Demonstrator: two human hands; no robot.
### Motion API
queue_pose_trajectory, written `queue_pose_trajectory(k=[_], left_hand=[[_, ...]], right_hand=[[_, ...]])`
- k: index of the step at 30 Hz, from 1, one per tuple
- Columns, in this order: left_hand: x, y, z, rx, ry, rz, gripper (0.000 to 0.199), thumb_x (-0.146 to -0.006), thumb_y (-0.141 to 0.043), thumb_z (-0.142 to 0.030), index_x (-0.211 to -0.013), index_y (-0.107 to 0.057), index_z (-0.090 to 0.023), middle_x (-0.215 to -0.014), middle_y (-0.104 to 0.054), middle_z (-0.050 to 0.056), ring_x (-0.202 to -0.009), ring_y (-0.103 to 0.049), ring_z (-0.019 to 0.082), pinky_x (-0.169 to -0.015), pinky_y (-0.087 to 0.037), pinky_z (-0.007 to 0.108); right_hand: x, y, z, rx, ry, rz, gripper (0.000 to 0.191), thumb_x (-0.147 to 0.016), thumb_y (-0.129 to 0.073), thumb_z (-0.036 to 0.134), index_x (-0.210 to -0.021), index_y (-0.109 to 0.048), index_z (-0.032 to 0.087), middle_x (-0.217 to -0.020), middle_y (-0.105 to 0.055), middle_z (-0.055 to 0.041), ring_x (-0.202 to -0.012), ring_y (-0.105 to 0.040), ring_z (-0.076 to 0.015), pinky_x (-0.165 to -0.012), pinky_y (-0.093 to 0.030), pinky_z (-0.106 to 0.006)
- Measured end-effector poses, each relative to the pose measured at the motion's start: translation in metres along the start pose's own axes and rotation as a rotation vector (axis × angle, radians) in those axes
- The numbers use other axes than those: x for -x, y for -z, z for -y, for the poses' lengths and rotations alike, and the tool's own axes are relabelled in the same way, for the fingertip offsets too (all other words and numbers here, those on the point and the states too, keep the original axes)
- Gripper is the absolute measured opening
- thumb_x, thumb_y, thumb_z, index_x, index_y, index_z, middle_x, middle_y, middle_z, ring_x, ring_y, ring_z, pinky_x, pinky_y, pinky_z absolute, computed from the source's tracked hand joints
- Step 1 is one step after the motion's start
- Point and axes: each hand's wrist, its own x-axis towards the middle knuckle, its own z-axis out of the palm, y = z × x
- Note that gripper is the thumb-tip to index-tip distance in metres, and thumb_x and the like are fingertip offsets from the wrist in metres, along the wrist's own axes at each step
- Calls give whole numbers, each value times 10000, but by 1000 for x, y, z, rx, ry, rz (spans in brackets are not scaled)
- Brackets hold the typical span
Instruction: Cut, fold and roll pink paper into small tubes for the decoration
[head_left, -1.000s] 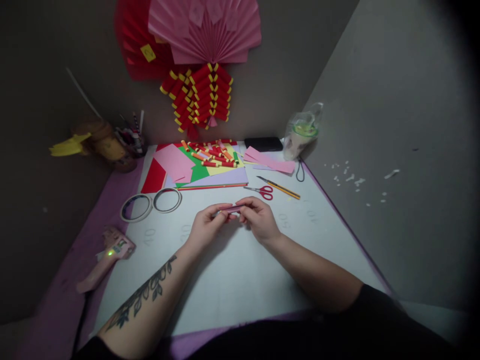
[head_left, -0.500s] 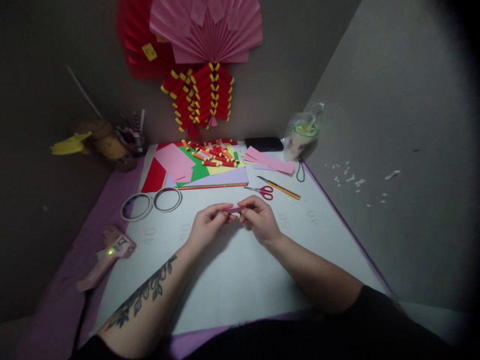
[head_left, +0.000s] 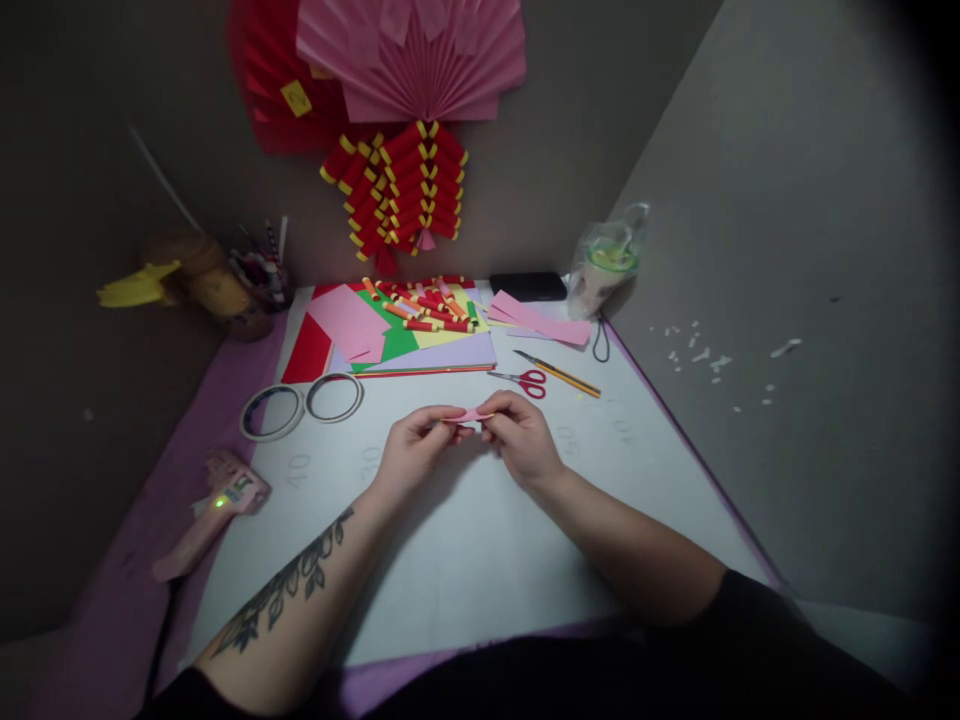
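Observation:
A small pink paper piece is stretched between my hands above the middle of the white-topped table. My left hand pinches its left end and my right hand pinches its right end. Just beyond my right hand lie scissors with red handles and a yellow cutter knife. Further back, several small paper rolls in red, orange and other colours rest on stacked coloured sheets, with pink strips to their right.
Two tape rolls lie left of my hands. A pink glue gun with a green light rests at the left edge. A bagged cup, a black phone-like object and a pen holder stand or lie at the back. Paper firecrackers hang on the wall.
The pink piece has turned slightly between my fingertips, so more of its lighter face shows. Both hands stay in nearly the same place.

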Motion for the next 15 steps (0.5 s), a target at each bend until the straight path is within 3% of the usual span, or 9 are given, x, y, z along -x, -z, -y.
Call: queue_pose_trajectory(k=[9, 15], left_hand=[[-2, 2, 5, -8, -31, -7, 135, -721, -702, -260, -811, -713, -160, -745, -709, 29, -699, -644, 132, -707, -487, 252], [-1, 2, 0, 68, 9, 11, 143, -709, -724, -273, -788, -689, -158, -720, -714, 28, -666, -648, 120, -690, -493, 239]], right_hand=[[-2, 2, 1, -1, 9, 29, 141, -682, -557, 98, -709, -640, 209, -640, -546, 55, -515, -519, -78, -524, -418, -212], [-3, 11, 11, 111, 127, 243, 100, -734, -649, 141, -800, -674, 212, -773, -559, 29, -569, -603, -87, -572, -495, -234]])
